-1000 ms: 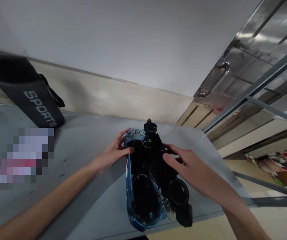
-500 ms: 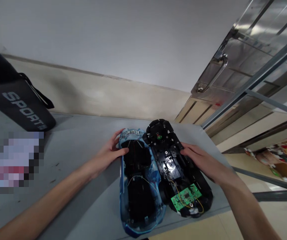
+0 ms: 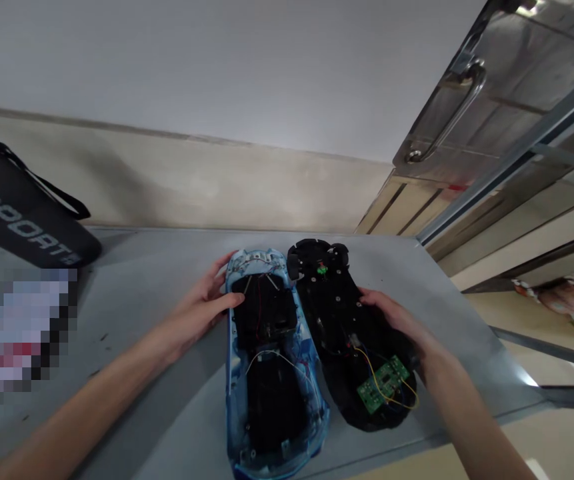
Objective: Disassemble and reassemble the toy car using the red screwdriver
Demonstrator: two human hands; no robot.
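A blue toy car body shell (image 3: 274, 393) lies upside down on the grey table, its dark inside and thin wires facing up. My left hand (image 3: 205, 301) grips its left side near the far end, thumb over the rim. Beside it on the right is the black toy car chassis (image 3: 329, 313), inner side up. My right hand (image 3: 397, 319) is closed on the chassis's right edge, its lower fingers hidden. A green circuit board (image 3: 383, 385) with a looping yellow wire sits at the chassis's near end.
A black case marked SPORT (image 3: 21, 213) rests at the left on the grey table (image 3: 157, 400), with a blurred-out item in front of it. A wall runs behind. Metal rails (image 3: 521, 157) and a door handle (image 3: 447, 123) are at the right.
The chassis has turned from tilted to flatter beside the shell, and its board has shifted. Both hands keep their hold. The view has moved a little, sliding the case leftward.
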